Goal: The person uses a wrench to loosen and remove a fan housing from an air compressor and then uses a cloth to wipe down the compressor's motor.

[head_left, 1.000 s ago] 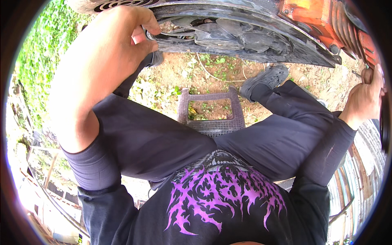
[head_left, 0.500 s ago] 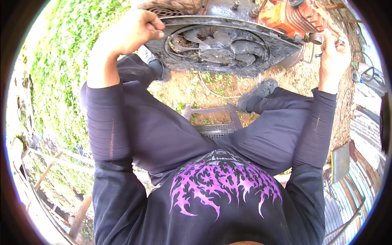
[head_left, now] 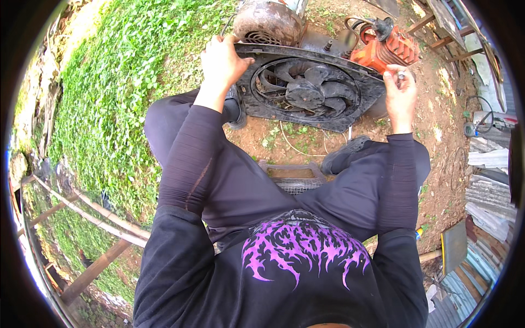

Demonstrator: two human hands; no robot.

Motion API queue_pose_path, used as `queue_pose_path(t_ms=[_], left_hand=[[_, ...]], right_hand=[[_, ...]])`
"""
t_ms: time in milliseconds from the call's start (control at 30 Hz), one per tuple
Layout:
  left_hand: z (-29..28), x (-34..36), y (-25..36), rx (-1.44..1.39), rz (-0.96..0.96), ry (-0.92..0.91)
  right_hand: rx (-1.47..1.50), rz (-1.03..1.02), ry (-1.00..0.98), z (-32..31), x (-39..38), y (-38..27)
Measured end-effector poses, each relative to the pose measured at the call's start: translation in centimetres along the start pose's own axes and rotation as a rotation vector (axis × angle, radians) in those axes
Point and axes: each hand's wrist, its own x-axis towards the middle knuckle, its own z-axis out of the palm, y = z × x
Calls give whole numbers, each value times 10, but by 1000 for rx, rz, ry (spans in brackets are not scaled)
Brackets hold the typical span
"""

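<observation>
A black fan shroud [head_left: 262, 106] with a dark bladed fan [head_left: 306, 93] in its round opening lies in front of my knees. My left hand [head_left: 221, 60] grips the shroud's upper left corner. My right hand [head_left: 399, 93] is closed at the shroud's right end, pinching a small metal part whose kind I cannot tell. I sit with both legs bent, one dark shoe [head_left: 344, 153] under the shroud's lower edge.
A rusty round tank [head_left: 268, 22] and an orange engine-like unit [head_left: 388, 49] stand behind the shroud. Grass [head_left: 120, 93] covers the left side, bare dirt the right. A plastic stool [head_left: 292, 177] is under me. Wooden rails run at the lower left, metal sheets at the right.
The view has pulled back from the shroud, which now sits lower and farther away. Both hands stay at its two ends.
</observation>
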Motion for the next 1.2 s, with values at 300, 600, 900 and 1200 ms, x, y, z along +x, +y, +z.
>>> queue_pose_path(t_ms=[300,600,900,1200], left_hand=[[27,2,5,105,262,93],[24,6,6,-154,313,-43],[29,-2,32,-12,302,41],[97,-18,149,-1464,-1074,-696]], right_hand=[[25,-7,-47,30,-37,-15],[-214,121,21,16,-39,-15],[-257,122,81,10,-33,-13],[-135,94,175,-7,-26,-18]])
